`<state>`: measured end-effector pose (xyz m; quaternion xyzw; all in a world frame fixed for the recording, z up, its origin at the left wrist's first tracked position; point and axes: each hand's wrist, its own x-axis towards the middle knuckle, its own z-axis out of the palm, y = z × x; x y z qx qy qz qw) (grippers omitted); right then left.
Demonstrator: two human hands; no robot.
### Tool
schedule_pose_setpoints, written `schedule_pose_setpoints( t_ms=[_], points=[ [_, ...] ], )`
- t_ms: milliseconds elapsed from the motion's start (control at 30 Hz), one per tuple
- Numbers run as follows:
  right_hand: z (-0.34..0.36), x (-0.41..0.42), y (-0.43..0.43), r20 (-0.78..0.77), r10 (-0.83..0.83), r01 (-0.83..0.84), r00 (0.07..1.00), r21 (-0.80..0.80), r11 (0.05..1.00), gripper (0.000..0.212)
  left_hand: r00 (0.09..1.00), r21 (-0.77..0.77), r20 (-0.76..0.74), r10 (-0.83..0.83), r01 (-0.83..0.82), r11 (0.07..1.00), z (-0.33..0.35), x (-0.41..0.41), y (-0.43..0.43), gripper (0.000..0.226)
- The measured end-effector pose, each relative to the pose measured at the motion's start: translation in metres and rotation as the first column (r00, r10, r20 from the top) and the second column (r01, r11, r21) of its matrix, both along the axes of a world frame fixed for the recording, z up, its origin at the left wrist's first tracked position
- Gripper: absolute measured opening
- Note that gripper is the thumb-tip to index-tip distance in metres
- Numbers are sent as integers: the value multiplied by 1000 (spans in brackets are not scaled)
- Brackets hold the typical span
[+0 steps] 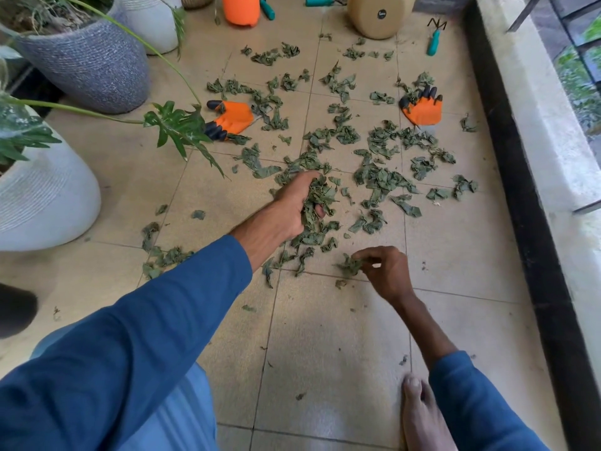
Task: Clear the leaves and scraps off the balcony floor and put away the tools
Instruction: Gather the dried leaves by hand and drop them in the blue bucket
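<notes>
Matt, finely speckled tile on the floor (pixel 325 336), with a dull sheen nearest the camera. Limp, crinkled, matt leaves (pixel 380 182). Orange gloves (pixel 234 118) (pixel 424 109), smooth-coated, black-tipped. Rough, woven-looking grey pot (pixel 94 70); smooth, finely ribbed white pot (pixel 42 196). Soft blue cloth sleeve (pixel 146 320).

Crumpled green leaves (pixel 383 180) across floor tiles (pixel 325 336)
</notes>
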<state>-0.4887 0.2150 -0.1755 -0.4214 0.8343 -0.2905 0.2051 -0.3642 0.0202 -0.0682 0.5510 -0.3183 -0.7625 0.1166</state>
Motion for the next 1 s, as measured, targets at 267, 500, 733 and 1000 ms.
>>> schedule_pose_setpoints(
  t_ms=[267,500,733,1000],
  points=[
    [-29,3,-13,-79,166,-136,983,294,946,24,999,34,-36,-21,22,999,8,-6,7,27],
    [-31,15,5,-240,57,10,969,268,963,28,1000,-10,-6,-25,25,1000,4,-3,3,55],
    [-32,12,-6,-267,51,30,962,290,956,54,1000,4,-26,-13,13,1000,2,-1,0,51],
    [-23,7,-18,-193,164,-93,967,331,939,26,998,20,-63,-30,32,999,3,2,-3,46]
  ],
)
